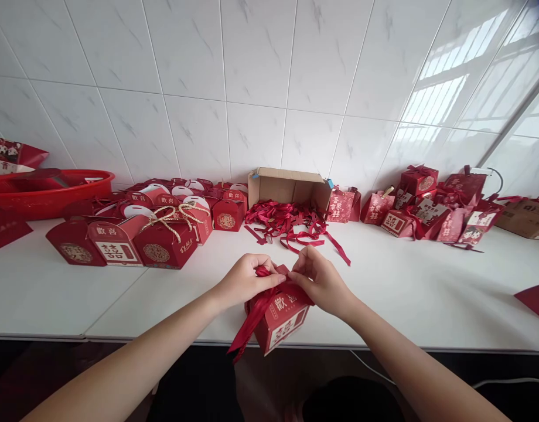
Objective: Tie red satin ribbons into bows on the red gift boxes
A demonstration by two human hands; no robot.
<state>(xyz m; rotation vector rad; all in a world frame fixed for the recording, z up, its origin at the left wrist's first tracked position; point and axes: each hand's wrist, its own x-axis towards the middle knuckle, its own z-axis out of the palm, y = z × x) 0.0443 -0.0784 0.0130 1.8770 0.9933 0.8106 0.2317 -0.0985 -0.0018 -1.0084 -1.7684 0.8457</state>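
1. I am watching two bare hands from afar, and they are working close together over a white surface (410, 293).
2. The left hand (254, 282) is pinching a shiny red ribbon (257, 319) with its thumb and fingers.
3. The right hand (324, 282) is pinching the ribbon too, just beside the left hand's fingertips.
4. The small red gift box (285, 322) is sitting right under both hands, near the front edge of the surface. It is standing at a slant, and I am seeing white writing on it.
5. The ribbon's long ends are hanging down below the left hand, along the side of the gift box.
6. Ahead of both hands, a heap of red ribbons (287, 218) is spilling out of an open cardboard box (291, 174).
7. To the left of the left hand, many red boxes (164, 249) are standing close together, and one is wearing a twisted rope handle (164, 220).
8. Farther left, a big red tub (71, 193) is holding more red things.
9. Ahead and to the right of the right hand, more red packets (432, 217) are lying in a pile. A brown carton (524, 220) is sitting beyond them.
10. Behind everything, a white tiled wall (261, 64) is shining.
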